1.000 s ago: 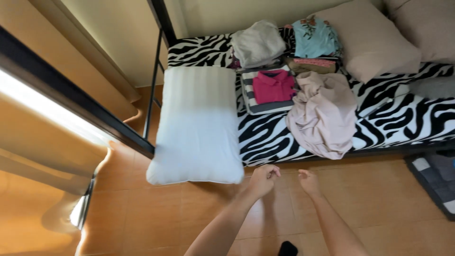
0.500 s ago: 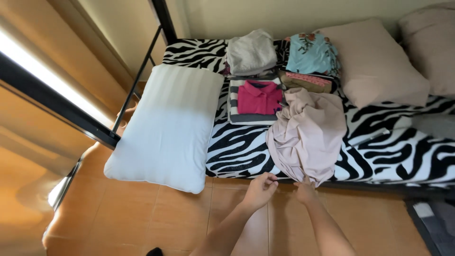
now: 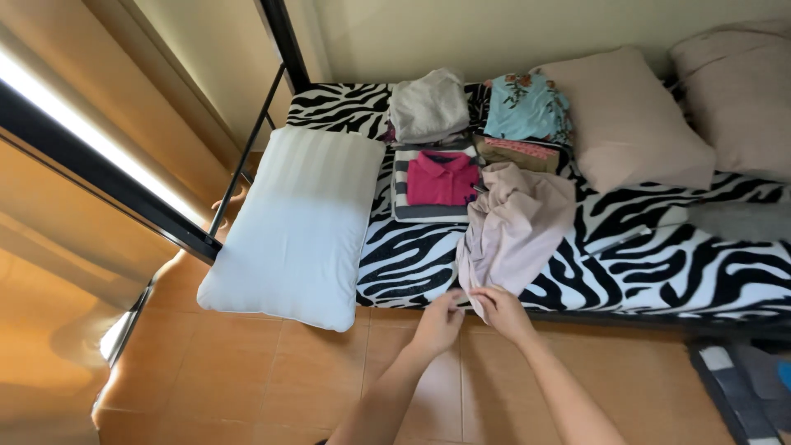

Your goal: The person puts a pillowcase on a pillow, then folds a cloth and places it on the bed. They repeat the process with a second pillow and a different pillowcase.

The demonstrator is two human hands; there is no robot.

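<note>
Counts, all placed vs the zebra-print bed (image 3: 659, 272):

- Pillows: 3. One white striped pillow (image 3: 292, 222) at the bed's left end, hanging over its edge; two beige pillows (image 3: 626, 124) at the back right, 2nd one (image 3: 737, 95) in the far right corner.
- Folded clothes piles: 4, mid-bed toward the back: grey (image 3: 427, 103), light blue floral (image 3: 525, 107), magenta shirt on striped item (image 3: 442, 180), tan w/ pink edge (image 3: 515, 152).
- Loose garments: 1, pale pink (image 3: 515, 231), at the front edge.
- Hands: 2, left hand (image 3: 439, 323) & right hand (image 3: 503, 311), at the front edge.

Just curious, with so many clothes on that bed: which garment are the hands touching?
The loose pale pink garment hanging over the bed's near edge. Both the left hand and right hand meet its lower hem; the other clothes lie folded farther back.
</note>
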